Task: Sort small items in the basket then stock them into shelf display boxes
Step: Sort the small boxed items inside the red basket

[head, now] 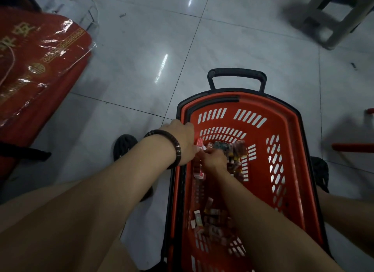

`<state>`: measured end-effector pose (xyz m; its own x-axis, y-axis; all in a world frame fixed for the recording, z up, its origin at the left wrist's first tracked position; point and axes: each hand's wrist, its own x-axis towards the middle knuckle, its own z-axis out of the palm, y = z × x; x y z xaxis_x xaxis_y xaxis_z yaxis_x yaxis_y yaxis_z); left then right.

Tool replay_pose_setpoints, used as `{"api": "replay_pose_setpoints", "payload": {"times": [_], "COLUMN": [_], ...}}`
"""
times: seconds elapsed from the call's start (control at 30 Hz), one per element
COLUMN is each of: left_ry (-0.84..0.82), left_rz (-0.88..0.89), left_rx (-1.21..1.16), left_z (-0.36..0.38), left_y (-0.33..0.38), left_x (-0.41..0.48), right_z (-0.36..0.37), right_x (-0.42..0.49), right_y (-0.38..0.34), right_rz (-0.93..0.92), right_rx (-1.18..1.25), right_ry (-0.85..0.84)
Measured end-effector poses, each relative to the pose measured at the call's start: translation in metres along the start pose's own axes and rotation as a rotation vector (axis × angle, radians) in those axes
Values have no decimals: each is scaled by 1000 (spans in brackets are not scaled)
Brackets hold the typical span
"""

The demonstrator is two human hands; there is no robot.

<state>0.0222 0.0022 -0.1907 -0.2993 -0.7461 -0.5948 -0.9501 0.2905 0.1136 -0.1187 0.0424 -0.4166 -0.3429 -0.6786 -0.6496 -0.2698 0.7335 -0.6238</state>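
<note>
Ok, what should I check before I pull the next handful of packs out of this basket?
1. Basket sits flat on the floor: ok.
2. Left hand has a firm hold on the red pack: cannot tell, fingers hidden.
3. Right hand is down on the pile: ok.
4. Packs sorted by kind: not ok, loose packs lie mixed near you.
5. Display boxes within sight: not ok, none in view.
</note>
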Motion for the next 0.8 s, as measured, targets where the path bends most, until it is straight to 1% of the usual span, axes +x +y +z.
{"api": "replay_pose_setpoints", "payload": {"times": [0.1,0.13,0.2,0.27,0.33,0.53,0.6,0.7,0.8], "left_ry": [17,31,56,84,95,102,137,171,129], "left_rz": [31,47,78,109,141,188,215,308,317], "left_rx": [-29,-39,-55,-66,-64,-12,21,53,25], "left_z": [2,3,5,8,14,35,39,43,44], "left_y": [-5,-6,-10,-12,-12,-10,-8,-3,-2], "left_x": [-5,-7,-12,-19,-26,-46,-48,-48,-45], "right_z": [-14,-18,-26,-36,-46,-37,-31,-20,-14], "right_x": [3,2,-1,-11,-25,-50,-58,-67,-74], "right_y": [-2,-1,5,14,30,109,130,155,160], "right_rz": [22,12,-24,-64,-90,-102,-225,-398,-427], "right_rx": [9,14,-1,-96,-166,-594,-817,-1073,-1173], "right_ry": [-107,-117,-84,-10,2,-297,-379,-396,-376]}}
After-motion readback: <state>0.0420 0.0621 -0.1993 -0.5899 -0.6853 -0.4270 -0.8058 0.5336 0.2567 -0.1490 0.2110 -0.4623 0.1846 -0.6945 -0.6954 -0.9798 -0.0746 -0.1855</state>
